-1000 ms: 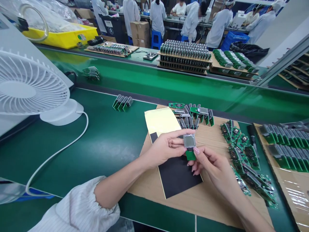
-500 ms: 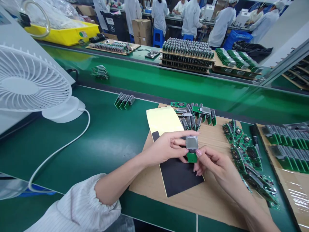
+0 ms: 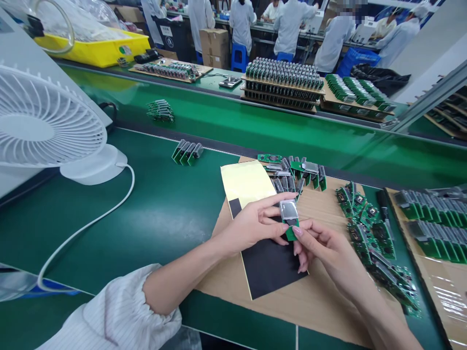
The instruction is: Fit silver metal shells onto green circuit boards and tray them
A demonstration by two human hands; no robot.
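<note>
Between both hands is a small green circuit board (image 3: pixel 291 235) with a grey display screen (image 3: pixel 289 210) on its upper part. My left hand (image 3: pixel 255 221) grips it from the left, index finger along the top edge and thumb low on the board. The thumb and fingers of my right hand (image 3: pixel 321 243) pinch its lower right corner. Under the hands lies a sheet of black adhesive pieces (image 3: pixel 272 272) with a pale yellow backing (image 3: pixel 248 180). The sheet rests on a piece of brown cardboard (image 3: pixel 328 311).
Boards with screens (image 3: pixel 288 182) cluster behind my hands, and a pile of bare-faced boards (image 3: pixel 375 238) lies to the right. A tray of boards (image 3: pixel 434 218) stands at far right. A white fan (image 3: pixel 51 126) with its cable is at left. Stacked board trays (image 3: pixel 282 85) line the back shelf.
The board has tilted in my hands, so its screen now catches the light. My right thumb sits slightly lower and further left on the board.
</note>
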